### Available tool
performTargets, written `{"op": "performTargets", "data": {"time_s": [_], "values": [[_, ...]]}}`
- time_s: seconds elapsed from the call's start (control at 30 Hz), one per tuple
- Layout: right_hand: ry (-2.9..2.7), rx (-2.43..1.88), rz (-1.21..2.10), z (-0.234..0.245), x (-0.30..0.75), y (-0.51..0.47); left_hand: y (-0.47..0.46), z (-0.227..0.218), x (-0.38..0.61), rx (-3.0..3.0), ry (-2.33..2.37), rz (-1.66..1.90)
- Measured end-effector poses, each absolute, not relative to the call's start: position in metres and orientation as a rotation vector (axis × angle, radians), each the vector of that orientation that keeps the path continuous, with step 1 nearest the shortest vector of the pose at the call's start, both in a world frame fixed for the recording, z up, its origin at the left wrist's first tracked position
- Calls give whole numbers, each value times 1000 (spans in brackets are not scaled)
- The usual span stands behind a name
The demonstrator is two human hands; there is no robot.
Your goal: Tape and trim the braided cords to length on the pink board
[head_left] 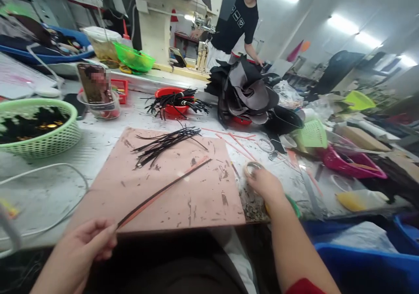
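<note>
My left hand [85,246] is closed in a pinch on the near end of a long thin black strip [163,191]. The strip lies diagonally across a pink work board [183,206]. My right hand [264,184] rests at the board's right edge, fingers curled on a roll of tape [251,168]. A loose bunch of cut black strips [165,143] lies on the far part of the board.
A green basket [42,143] stands at left, a phone [93,83] in a clear cup beyond it. A red bowl [172,102] of black strips sits behind the board, beside a heap of dark leather pieces [248,91]. A person in black stands behind. Blue bins [366,259] at right.
</note>
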State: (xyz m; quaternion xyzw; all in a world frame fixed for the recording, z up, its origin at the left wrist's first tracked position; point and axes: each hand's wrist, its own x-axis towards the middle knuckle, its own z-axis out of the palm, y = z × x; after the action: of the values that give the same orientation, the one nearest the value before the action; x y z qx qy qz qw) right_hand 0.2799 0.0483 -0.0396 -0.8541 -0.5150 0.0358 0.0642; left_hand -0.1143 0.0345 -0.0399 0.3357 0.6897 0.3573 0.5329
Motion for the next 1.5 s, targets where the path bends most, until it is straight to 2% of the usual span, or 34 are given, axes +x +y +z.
{"op": "performTargets", "data": {"time_s": [0.1, 0.17, 0.3, 0.47, 0.57, 0.7, 0.8, 0.9, 1.1, 1.33, 1.5], "values": [[-1423, -2376, 137, -46, 279, 42, 39, -15, -89, 646, 1427, 989], [-1142, -1983, 201, -47, 264, 37, 40, -6, -69, 589, 1338, 1080], [-729, -1180, 573, -37, 209, 25, 38, -1, -29, 553, 1148, 1187], [-747, -783, 916, -23, 145, 12, 27, -4, 11, 535, 1039, 1115], [-924, -787, 968, -28, 131, 6, 19, -5, 19, 487, 990, 1052], [-1205, -956, 820, -43, 133, 3, 12, -3, 15, 467, 948, 1004], [-1236, -1039, 928, -46, 138, 2, 11, -1, 10, 504, 956, 1008], [-1197, -1094, 1098, -42, 143, 1, 12, -1, 8, 533, 979, 1008], [-954, -1079, 1055, -24, 147, 1, 11, -1, 9, 589, 1012, 1055], [-576, -832, 1539, -14, 124, 3, 12, -2, 11, 610, 969, 1088], [-499, -779, 1633, -14, 120, 5, 12, 0, 11, 647, 954, 1073]]}}
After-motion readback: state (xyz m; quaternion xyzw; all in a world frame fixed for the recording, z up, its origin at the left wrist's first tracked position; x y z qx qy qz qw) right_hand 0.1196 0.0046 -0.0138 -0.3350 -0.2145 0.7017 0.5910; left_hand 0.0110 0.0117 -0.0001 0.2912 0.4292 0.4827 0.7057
